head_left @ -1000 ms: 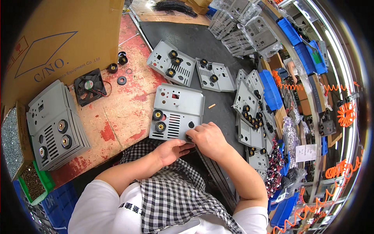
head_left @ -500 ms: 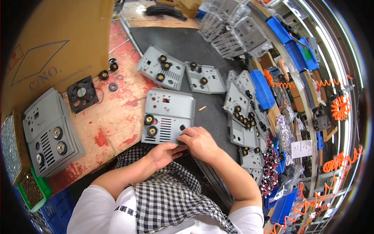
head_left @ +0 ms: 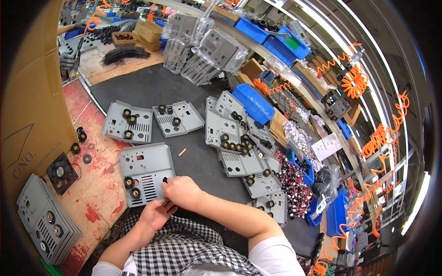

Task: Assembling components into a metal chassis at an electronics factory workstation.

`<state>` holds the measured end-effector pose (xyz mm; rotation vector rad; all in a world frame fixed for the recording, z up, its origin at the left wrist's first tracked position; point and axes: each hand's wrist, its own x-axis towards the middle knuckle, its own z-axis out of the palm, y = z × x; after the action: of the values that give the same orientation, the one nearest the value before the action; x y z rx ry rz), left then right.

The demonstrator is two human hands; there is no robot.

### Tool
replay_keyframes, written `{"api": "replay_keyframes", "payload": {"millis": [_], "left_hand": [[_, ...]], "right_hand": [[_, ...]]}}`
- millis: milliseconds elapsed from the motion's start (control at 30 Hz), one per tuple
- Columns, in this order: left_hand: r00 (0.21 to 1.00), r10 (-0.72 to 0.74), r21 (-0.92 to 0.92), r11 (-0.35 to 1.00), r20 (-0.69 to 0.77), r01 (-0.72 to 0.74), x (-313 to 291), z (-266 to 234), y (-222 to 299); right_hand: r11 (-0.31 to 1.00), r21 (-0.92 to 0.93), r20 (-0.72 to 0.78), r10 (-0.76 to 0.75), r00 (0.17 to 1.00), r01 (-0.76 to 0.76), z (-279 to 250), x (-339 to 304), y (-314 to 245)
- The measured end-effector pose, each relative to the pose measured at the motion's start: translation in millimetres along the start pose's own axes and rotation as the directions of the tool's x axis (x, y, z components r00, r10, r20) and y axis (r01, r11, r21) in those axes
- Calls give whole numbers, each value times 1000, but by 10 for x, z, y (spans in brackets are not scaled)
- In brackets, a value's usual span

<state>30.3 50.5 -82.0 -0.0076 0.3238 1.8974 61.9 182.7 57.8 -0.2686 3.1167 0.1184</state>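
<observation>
Both hands, left hand (head_left: pixel 155 215) and right hand (head_left: pixel 183 192), grip the near edge of a grey metal panel (head_left: pixel 146 177) with black knobs

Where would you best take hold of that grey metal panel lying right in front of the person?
Probably by the far bare end of the grey panel, from the side away from the person. It lies flat, so a grip must pinch an edge. The near end is taken: the right hand and left hand work there, beside two black knobs.
</observation>
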Motion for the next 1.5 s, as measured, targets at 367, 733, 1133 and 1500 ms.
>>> {"api": "replay_keyframes", "payload": {"millis": [367,733,1133,1500], "left_hand": [[998,-3,43,999,-59,6,-40,77,25],[1000,-20,28,999,-5,20,-25,177,91],[989,105,863,485,103,-141,-319,-23,155],[581,435,725,-466,687,-508,-499,863,568]], "right_hand": [[919,327,72,208,975,-220,-197,-197,-46],[758,512,49,445,894,-405,-218,-138,51],[907,421,-170,83,982,-3,292,503,-495],[347,927,44,269,962,-140,-218,-292,-211]]}}
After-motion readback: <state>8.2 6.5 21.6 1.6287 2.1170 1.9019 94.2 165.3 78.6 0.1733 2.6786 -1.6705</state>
